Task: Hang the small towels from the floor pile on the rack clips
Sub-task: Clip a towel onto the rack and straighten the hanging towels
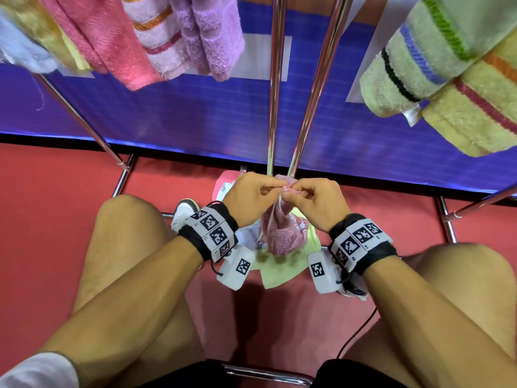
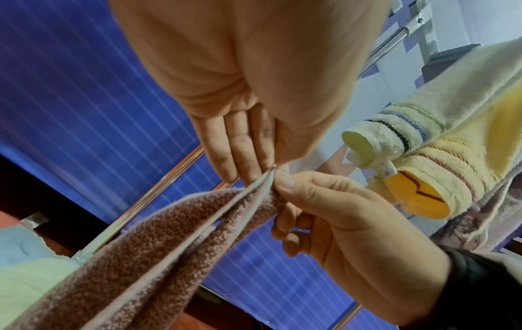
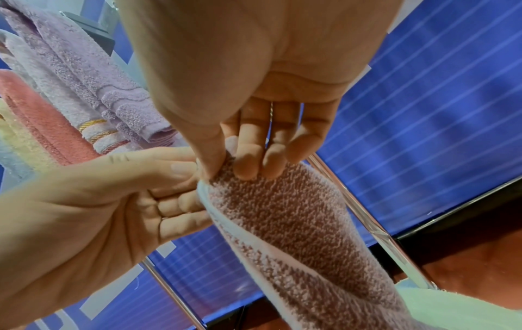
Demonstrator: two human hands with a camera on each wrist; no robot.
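Observation:
A small dusty-pink towel (image 1: 281,233) with a pale hem hangs down from both hands above the floor pile (image 1: 279,264). My left hand (image 1: 251,194) pinches its top edge between thumb and fingers. My right hand (image 1: 313,198) pinches the same edge right beside it, the fingertips of the two hands almost touching. In the left wrist view the towel (image 2: 147,252) falls away in two folds from the pinch, with the left hand (image 2: 254,160) above and the right hand (image 2: 333,214) below it. In the right wrist view the towel (image 3: 285,223) hangs from the right hand (image 3: 240,156), and the left hand (image 3: 147,192) grips its hem.
Chrome rack poles (image 1: 275,88) rise just behind the hands. Pink and lilac towels (image 1: 173,37) hang at upper left, green and yellow striped ones (image 1: 447,79) at upper right. A blue panel (image 1: 195,113) backs the rack. My bare knees flank the pile on the red floor (image 1: 56,191).

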